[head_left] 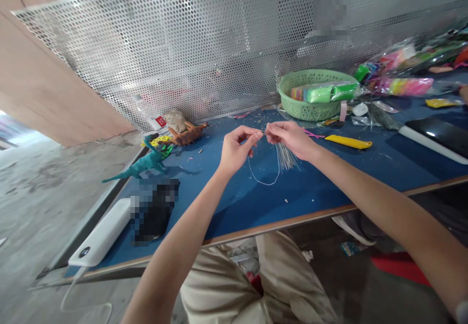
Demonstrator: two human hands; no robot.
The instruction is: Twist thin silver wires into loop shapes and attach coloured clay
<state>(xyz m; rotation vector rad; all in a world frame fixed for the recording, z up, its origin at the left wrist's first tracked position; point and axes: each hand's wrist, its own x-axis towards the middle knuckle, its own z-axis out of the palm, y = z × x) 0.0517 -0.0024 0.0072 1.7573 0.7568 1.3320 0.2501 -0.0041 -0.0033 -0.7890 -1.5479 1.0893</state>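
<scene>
Left hand (235,149) + right hand (290,137) both pinching thin wire (263,183), kinda droopy loop between; wire bundle (287,159) by right hand, yellow box cutter (349,142) nearby.

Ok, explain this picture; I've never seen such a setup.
No machine here: someone works bare-handed, filmed by a camera worn on their own head, looking forward and down. The left hand and right hand pinch a thin strand, perhaps wire, looping down between them. Just below the right hand shows a bundle of similar strands; whether it is held or lying is unclear. On the blue tabletop, further right, are a yellow cutter and a green basket of colorful packets. To the left are a teal toy dinosaur and a white device.
</scene>
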